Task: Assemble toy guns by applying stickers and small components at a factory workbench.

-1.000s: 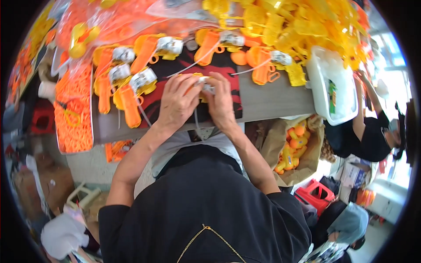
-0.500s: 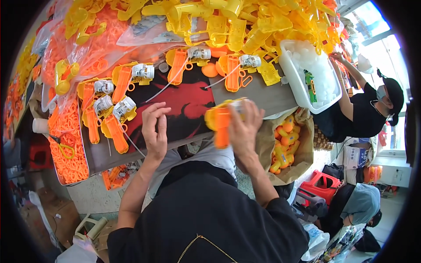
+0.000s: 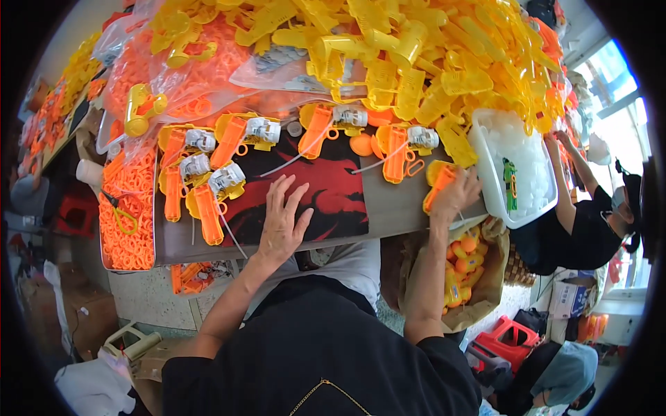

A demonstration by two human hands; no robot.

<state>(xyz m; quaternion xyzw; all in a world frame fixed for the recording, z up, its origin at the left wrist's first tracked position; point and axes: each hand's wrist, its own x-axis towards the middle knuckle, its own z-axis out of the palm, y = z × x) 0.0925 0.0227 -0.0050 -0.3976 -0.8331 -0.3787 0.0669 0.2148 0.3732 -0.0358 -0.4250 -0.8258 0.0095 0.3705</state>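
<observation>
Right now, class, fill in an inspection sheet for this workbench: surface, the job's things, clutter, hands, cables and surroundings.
Surface: grey table with a red-and-black mat.
Job's things: orange-and-yellow toy gun in the right hand; half-built toy guns in rows.
Clutter: heap of yellow gun shells; tray of orange rings; white tub.
Hands: left hand flat on the mat, fingers spread; right hand gripping the toy gun at the table edge.
Cables: thin white tubes trailing from the guns.
Surroundings: sack of finished toys; another person at right.

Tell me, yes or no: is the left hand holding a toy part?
No, the left hand lies flat and empty on the red-and-black mat.
</observation>
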